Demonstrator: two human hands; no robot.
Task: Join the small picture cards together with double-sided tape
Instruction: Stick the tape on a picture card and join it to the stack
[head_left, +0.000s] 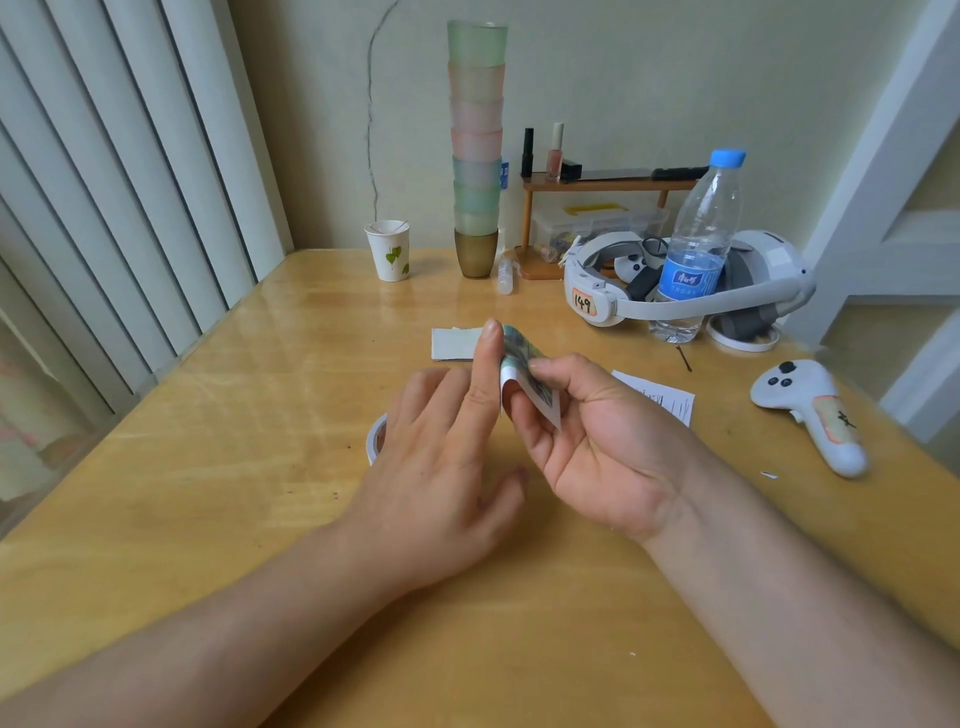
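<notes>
My right hand pinches a small picture card between thumb and fingers, holding it bent above the middle of the wooden table. My left hand is beside it, its straight index finger pressing against the card's left face. A small stack of cards lies face down on the table just behind the hands. The roll of double-sided tape lies on the table, mostly hidden under my left hand.
A printed paper slip lies right of my right hand. A white controller sits at the right edge. Behind are a headset, a water bottle, a tall cup stack and a paper cup.
</notes>
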